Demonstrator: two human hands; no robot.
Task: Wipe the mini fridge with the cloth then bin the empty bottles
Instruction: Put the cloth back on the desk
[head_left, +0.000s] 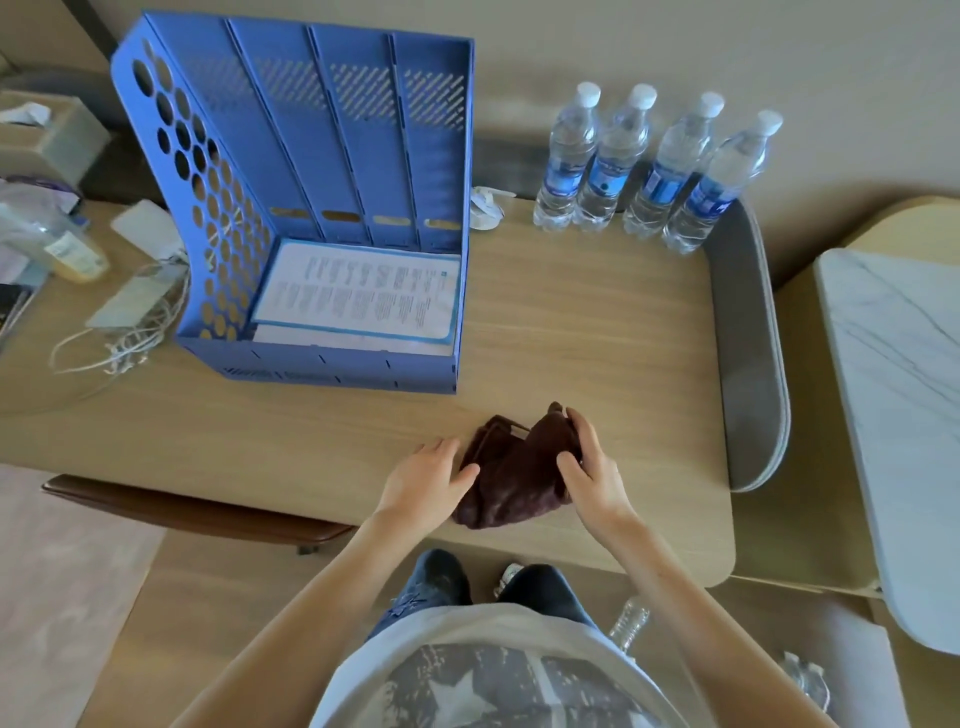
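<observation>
Where the table (597, 338) nears 6 o'clock, the dark cloth (511, 483) lies bunched.
A blue file rack (322, 208) stands at 11 o'clock; the left grip (423, 480) rests loose-fingered on the cloth's 9 o'clock edge; the right grip (589, 462) pinches its 3 o'clock fold; four capped water bottles (649, 171) stand at 1 o'clock.

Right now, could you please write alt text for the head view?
The right hand pinches a crumpled dark brown cloth on a wooden desk while the left hand touches its edge; a blue file rack and four capped water bottles stand behind.
</observation>
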